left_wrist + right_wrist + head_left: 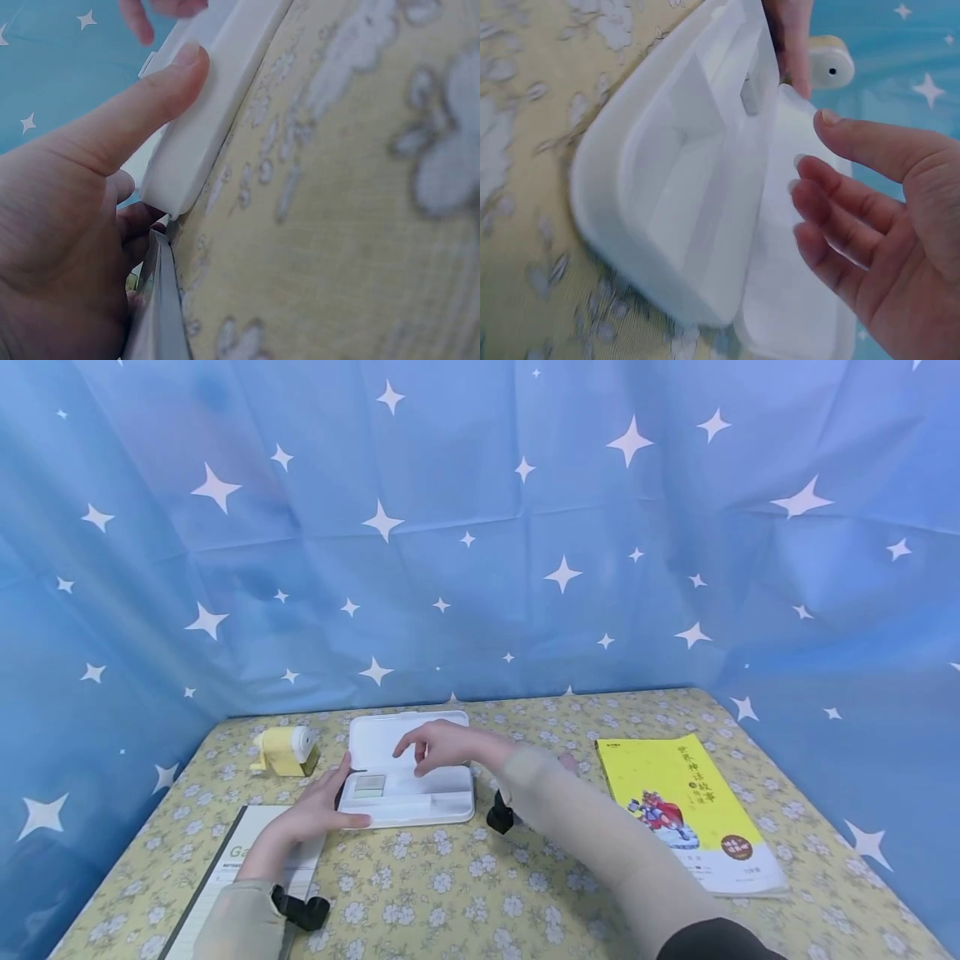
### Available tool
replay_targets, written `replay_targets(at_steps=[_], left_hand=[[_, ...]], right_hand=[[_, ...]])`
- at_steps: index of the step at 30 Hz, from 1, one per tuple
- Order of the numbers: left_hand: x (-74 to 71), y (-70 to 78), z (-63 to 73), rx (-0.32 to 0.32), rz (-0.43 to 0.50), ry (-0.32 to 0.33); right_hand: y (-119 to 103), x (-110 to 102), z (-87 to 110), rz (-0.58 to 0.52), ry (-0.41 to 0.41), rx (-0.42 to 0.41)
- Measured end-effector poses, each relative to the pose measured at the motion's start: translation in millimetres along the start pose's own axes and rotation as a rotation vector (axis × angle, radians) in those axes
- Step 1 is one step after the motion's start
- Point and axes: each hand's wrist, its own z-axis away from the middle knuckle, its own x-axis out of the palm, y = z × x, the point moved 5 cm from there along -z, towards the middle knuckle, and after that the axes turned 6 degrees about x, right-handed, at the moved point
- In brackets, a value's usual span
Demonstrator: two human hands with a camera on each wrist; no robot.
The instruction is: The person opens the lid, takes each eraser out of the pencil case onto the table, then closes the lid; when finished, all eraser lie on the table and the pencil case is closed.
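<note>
A white pencil case (pixel 401 814) lies with its lid (pixel 372 742) folded back on the flowered tablecloth. In its left part sits a small pale grey-green block (pixel 369 787), like an eraser; a divider runs along the tray. My left hand (pixel 318 806) grips the case's left end, thumb across the front wall in the left wrist view and the other fingers around the far side. Over the case hovers my right hand (pixel 448 745), its fingers loosely bent and nothing between them. From the right wrist view, the fingertips (pixel 810 191) overlap the lid.
A yellow and white pencil sharpener (pixel 287 750) with a crank stands at the back left. A notebook (pixel 243 843) lies partly under my left forearm. On the right is a yellow book (pixel 660 768). A blue star-patterned curtain (pixel 480 568) hangs behind the table.
</note>
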Motion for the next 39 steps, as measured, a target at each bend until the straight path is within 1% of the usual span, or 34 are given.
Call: replay_targets(at_steps=[5,9,13,17,21,25,31,36,39], left_hand=[[0.3,-1.4,0.2,-0.006,0.009,-0.010],[0.4,-0.5,0.6,-0.005,0.019,-0.016],[-0.1,0.8,1.3,-0.005,0.021,-0.020],[-1.3,2.9,2.2,0.000,0.029,-0.020],[-1.8,3.9,2.0,0.006,0.034,-0.018],[-1.1,2.8,0.7,0.003,0.025,-0.020],[-0.9,2.3,-0.2,-0.016,0.028,-0.023],[-1.7,3.5,0.6,-0.019,0.042,-0.029],[-2.4,2.5,0.8,-0.018,0.043,-0.031]], right_hand=[[-7,6,-18.1,0.045,-0.014,-0.008],[-12,11,-29.9,0.099,-0.038,0.007],[-18,16,-39.8,0.153,-0.066,0.015],[-24,20,-48.0,0.204,-0.076,-0.002],[-29,25,-54.0,0.254,-0.081,-0.040],[-31,31,-57.8,0.289,-0.098,-0.061],[-31,35,-62.8,0.329,-0.101,-0.065],[-32,38,-67.9,0.349,-0.094,-0.070],[-33,40,-70.4,0.357,-0.096,-0.058]])
